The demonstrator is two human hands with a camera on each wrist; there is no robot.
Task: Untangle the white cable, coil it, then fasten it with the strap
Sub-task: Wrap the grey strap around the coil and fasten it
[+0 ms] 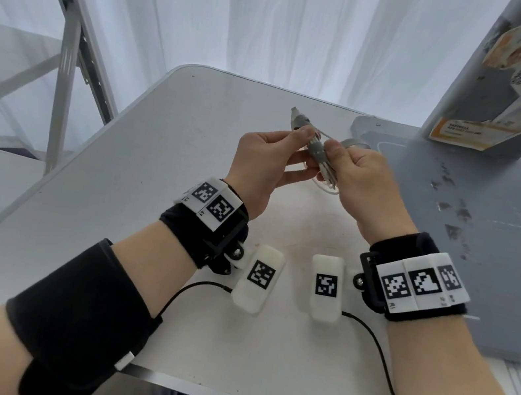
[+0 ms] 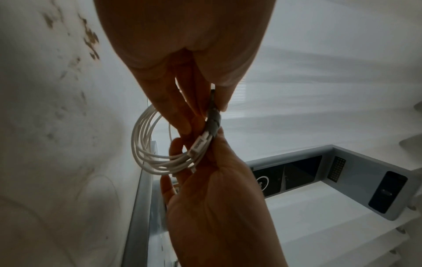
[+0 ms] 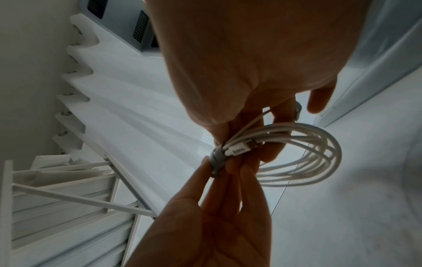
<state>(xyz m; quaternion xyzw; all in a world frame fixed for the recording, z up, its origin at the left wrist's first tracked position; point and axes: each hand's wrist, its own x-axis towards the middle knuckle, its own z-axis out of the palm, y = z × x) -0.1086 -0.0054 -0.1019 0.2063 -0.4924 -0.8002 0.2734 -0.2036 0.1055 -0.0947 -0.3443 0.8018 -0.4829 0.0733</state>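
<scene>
The white cable (image 1: pixel 327 188) is wound into a small coil and held above the table (image 1: pixel 104 204). A grey strap (image 1: pixel 315 149) is wrapped round one side of the bundle, and its free tail (image 1: pixel 297 117) sticks up to the far left. My left hand (image 1: pixel 304 147) pinches the strap near that tail between thumb and fingers. My right hand (image 1: pixel 329 161) grips the bundle just below the strap, over a white connector (image 3: pixel 237 150). The loops of the white cable (image 2: pixel 146 140) hang free under both hands, and in the right wrist view the white cable (image 3: pixel 319 153) fans out to the right.
Two white marker blocks (image 1: pixel 258 279) (image 1: pixel 326 287) lie on the table under my wrists, with black leads running to my forearms. A scuffed grey board (image 1: pixel 472 234) covers the right side, with a grey post (image 1: pixel 481 79) on it. A white metal frame (image 1: pixel 64 75) stands beyond the left edge.
</scene>
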